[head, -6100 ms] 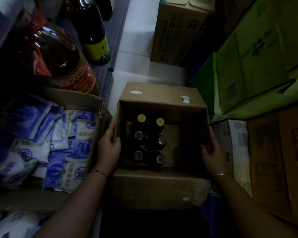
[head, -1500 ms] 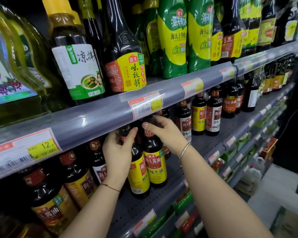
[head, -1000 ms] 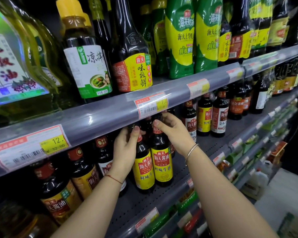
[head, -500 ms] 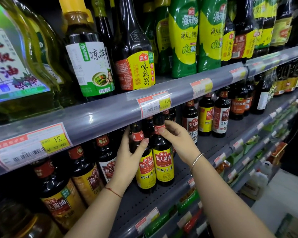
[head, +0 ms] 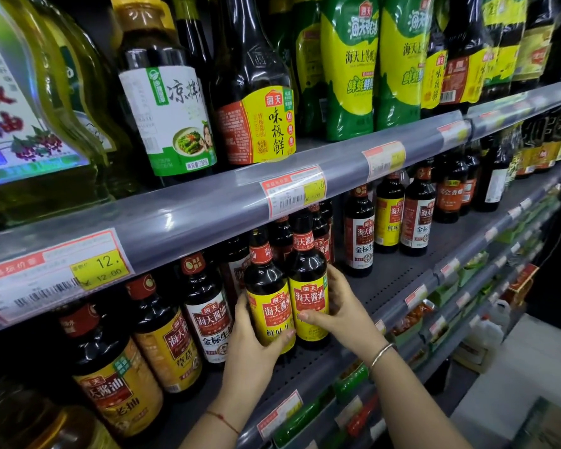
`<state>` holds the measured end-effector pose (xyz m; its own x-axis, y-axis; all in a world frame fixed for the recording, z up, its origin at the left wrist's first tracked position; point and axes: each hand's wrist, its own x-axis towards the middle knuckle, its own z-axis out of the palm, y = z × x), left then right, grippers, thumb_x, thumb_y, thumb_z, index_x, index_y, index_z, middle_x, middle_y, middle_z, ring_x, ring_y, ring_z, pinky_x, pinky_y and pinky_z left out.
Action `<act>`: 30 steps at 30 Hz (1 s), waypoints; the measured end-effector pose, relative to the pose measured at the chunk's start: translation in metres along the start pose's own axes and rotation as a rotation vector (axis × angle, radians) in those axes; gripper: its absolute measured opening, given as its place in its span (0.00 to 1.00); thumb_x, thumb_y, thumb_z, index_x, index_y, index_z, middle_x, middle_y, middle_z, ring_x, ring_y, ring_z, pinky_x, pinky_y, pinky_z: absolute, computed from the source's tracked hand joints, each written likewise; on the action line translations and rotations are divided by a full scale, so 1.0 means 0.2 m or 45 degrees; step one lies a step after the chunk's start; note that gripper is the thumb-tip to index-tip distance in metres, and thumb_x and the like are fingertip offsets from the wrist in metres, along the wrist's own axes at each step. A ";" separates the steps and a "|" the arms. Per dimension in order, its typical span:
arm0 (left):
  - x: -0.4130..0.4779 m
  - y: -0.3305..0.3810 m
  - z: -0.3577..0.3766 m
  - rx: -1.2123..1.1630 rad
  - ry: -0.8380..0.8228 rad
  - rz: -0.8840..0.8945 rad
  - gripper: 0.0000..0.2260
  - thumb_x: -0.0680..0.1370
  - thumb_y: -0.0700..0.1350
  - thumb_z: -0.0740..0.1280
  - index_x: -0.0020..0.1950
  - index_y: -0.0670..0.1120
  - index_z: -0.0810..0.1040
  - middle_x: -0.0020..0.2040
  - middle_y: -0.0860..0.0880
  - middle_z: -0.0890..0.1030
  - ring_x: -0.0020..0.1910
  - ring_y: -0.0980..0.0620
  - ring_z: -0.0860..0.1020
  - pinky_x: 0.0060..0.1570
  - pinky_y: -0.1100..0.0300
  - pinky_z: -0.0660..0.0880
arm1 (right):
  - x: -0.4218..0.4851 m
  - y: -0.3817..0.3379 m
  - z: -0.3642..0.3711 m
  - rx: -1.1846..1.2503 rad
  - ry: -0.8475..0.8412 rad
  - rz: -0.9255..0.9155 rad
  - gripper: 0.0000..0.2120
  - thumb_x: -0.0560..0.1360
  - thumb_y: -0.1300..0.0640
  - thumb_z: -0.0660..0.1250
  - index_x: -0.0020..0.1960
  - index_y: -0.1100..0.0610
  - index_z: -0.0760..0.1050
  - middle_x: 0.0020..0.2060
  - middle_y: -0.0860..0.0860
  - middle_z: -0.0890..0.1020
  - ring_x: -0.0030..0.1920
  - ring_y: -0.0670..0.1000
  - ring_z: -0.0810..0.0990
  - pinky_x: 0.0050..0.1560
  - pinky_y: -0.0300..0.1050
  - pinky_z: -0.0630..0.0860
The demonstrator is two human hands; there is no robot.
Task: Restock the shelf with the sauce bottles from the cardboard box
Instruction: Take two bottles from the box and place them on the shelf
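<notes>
Two dark sauce bottles with yellow labels and red neck bands stand side by side at the front of the grey middle shelf [head: 399, 283]. My left hand [head: 250, 348] wraps the lower body of the left sauce bottle [head: 268, 296]. My right hand [head: 340, 307] grips the label area of the right sauce bottle [head: 308, 286], thumb across its front. More bottles of the same kind stand behind them. The cardboard box is out of view.
Similar dark bottles [head: 389, 215] line the shelf to the right and larger ones [head: 162, 338] to the left. The upper shelf rail [head: 208, 205] with price tags hangs just above the bottle necks. Green pouches [head: 350, 66] and oil bottles stand above. Lower shelves run below.
The view went from the box on the floor to the shelf. My hands have slid down from the bottle necks to the labels, and both bottles have come forward to the shelf front.
</notes>
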<state>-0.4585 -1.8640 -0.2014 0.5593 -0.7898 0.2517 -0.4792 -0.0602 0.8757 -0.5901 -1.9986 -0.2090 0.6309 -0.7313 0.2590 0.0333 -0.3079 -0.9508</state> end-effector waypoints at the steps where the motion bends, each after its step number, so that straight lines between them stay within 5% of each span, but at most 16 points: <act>1: 0.01 -0.01 0.01 0.020 0.008 -0.001 0.43 0.67 0.50 0.77 0.72 0.61 0.54 0.66 0.55 0.74 0.61 0.56 0.74 0.62 0.54 0.73 | 0.00 0.01 0.00 -0.023 0.003 0.006 0.42 0.63 0.50 0.79 0.63 0.27 0.56 0.62 0.40 0.74 0.61 0.41 0.75 0.61 0.44 0.76; 5: 0.02 -0.01 0.02 0.026 0.046 0.004 0.40 0.66 0.50 0.78 0.70 0.59 0.57 0.63 0.55 0.75 0.59 0.55 0.76 0.61 0.51 0.75 | 0.00 0.03 -0.01 -0.048 0.058 0.015 0.40 0.60 0.49 0.80 0.64 0.35 0.62 0.61 0.41 0.77 0.61 0.43 0.76 0.62 0.51 0.76; 16: 0.15 0.10 0.36 -0.125 0.028 0.006 0.38 0.66 0.47 0.78 0.69 0.61 0.60 0.63 0.55 0.76 0.59 0.57 0.76 0.59 0.53 0.76 | 0.10 0.07 -0.34 0.040 0.107 0.049 0.36 0.66 0.62 0.76 0.67 0.43 0.64 0.60 0.45 0.78 0.58 0.41 0.78 0.59 0.44 0.77; 25: 0.30 0.19 0.66 -0.224 -0.016 -0.007 0.40 0.66 0.45 0.78 0.70 0.60 0.60 0.65 0.55 0.75 0.62 0.56 0.75 0.62 0.50 0.75 | 0.18 0.13 -0.66 -0.007 0.113 0.079 0.41 0.63 0.55 0.78 0.70 0.44 0.61 0.59 0.49 0.80 0.59 0.48 0.79 0.61 0.51 0.76; 30: 0.36 0.23 0.78 -0.220 -0.002 0.006 0.40 0.66 0.45 0.78 0.71 0.60 0.59 0.66 0.55 0.74 0.64 0.56 0.74 0.63 0.49 0.74 | 0.22 0.16 -0.78 0.005 0.149 0.092 0.39 0.67 0.63 0.76 0.72 0.50 0.61 0.60 0.51 0.79 0.58 0.46 0.80 0.57 0.42 0.78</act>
<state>-0.5459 -2.0183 -0.2076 0.5560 -0.7908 0.2558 -0.3586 0.0494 0.9322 -0.6815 -2.1350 -0.2012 0.5371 -0.8176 0.2073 -0.0060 -0.2495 -0.9684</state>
